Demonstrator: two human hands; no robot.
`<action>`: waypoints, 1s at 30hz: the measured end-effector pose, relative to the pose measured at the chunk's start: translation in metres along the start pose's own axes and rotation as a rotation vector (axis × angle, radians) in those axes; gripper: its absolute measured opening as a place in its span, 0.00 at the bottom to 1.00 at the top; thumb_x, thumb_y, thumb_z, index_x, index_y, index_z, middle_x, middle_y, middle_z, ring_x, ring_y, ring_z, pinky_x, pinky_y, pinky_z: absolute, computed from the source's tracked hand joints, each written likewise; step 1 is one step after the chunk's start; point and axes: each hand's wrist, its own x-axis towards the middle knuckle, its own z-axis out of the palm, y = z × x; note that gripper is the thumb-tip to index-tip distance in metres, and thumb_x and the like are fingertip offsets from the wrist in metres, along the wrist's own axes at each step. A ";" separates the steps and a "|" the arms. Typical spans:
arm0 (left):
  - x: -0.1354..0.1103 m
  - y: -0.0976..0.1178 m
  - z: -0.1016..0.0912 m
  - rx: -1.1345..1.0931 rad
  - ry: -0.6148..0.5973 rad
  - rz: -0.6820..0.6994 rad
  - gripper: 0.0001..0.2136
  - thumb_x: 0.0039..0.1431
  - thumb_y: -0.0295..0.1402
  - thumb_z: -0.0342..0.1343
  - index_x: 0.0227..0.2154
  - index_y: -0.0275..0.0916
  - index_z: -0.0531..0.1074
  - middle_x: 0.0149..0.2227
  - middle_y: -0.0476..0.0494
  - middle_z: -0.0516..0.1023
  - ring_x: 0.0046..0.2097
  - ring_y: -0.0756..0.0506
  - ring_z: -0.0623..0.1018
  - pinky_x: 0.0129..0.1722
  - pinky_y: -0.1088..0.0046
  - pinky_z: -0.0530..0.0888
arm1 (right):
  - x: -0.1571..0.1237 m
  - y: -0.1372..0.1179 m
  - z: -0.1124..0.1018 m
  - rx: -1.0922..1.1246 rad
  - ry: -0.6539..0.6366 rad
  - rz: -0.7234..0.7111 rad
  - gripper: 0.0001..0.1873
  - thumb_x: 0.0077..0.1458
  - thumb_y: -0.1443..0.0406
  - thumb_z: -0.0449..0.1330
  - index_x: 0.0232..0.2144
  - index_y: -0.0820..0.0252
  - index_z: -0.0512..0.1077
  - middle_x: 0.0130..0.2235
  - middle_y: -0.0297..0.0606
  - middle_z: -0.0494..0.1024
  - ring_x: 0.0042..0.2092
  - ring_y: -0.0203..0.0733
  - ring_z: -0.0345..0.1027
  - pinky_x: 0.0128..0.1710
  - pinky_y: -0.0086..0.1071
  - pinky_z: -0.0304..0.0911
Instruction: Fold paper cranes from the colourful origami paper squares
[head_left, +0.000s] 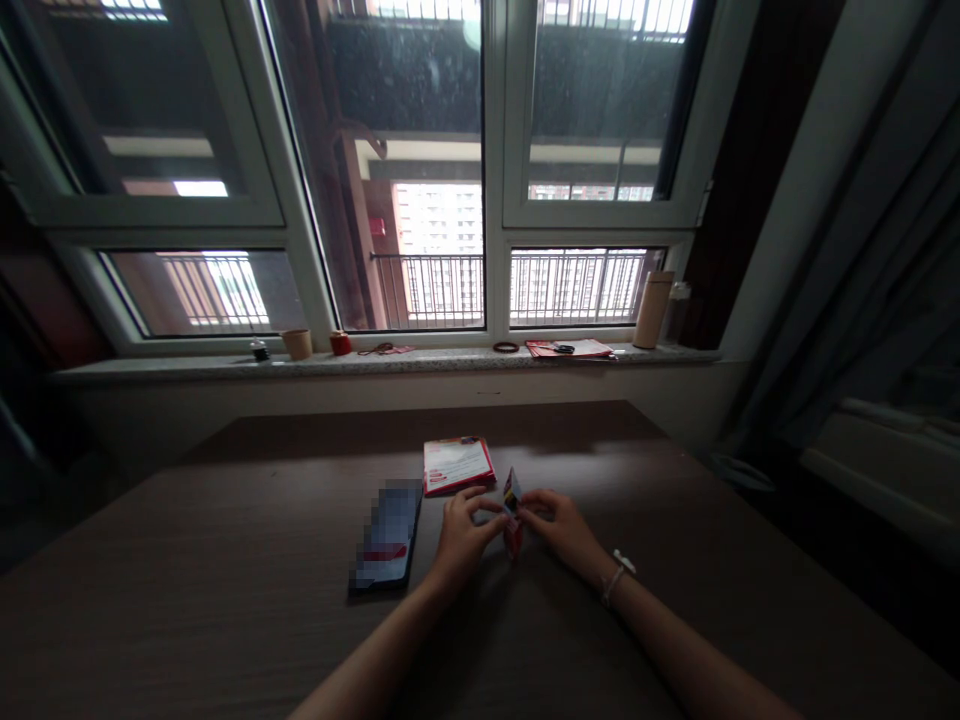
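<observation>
A small folded paper (513, 540) stands between left hand (462, 530) and right hand (564, 527), thumbs and fingertips pinched on it, over the tabletop (225, 560). Creasing appears partly done (remaining folds cannot be told); the stacked sheets (456, 464) beyond lie flat, apparently unworked.

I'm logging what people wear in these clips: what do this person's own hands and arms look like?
The left forearm and right forearm are bare, with no sleeves in view. Neither the left hand nor the right hand wears a glove. A thin, pale bracelet with a white piece circles the right wrist; nothing visible is worn on the left.
</observation>
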 end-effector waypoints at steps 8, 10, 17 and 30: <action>-0.001 0.007 -0.003 0.006 -0.057 0.039 0.03 0.45 0.34 0.64 0.26 0.43 0.80 0.51 0.41 0.74 0.56 0.37 0.68 0.58 0.56 0.61 | -0.002 -0.002 0.001 -0.021 -0.023 -0.003 0.16 0.50 0.54 0.62 0.32 0.61 0.75 0.35 0.40 0.81 0.38 0.44 0.75 0.42 0.36 0.68; 0.000 0.006 -0.003 0.020 -0.064 0.043 0.03 0.46 0.34 0.64 0.26 0.43 0.80 0.51 0.42 0.74 0.57 0.37 0.68 0.58 0.55 0.61 | -0.002 -0.002 0.000 -0.018 -0.025 -0.003 0.15 0.50 0.54 0.63 0.32 0.61 0.74 0.35 0.40 0.81 0.38 0.44 0.75 0.42 0.35 0.67; 0.000 0.001 0.000 0.040 -0.032 0.011 0.03 0.48 0.34 0.62 0.26 0.42 0.79 0.50 0.42 0.73 0.56 0.38 0.69 0.58 0.57 0.63 | 0.000 -0.002 -0.002 0.014 -0.077 -0.043 0.16 0.52 0.53 0.61 0.33 0.60 0.74 0.35 0.39 0.80 0.39 0.44 0.74 0.43 0.35 0.66; 0.003 0.000 -0.001 -0.025 -0.089 0.004 0.04 0.48 0.34 0.63 0.27 0.42 0.80 0.56 0.41 0.70 0.57 0.37 0.68 0.58 0.58 0.64 | -0.001 -0.001 0.000 0.012 -0.066 -0.024 0.18 0.51 0.52 0.62 0.32 0.61 0.74 0.35 0.39 0.80 0.38 0.44 0.73 0.43 0.36 0.66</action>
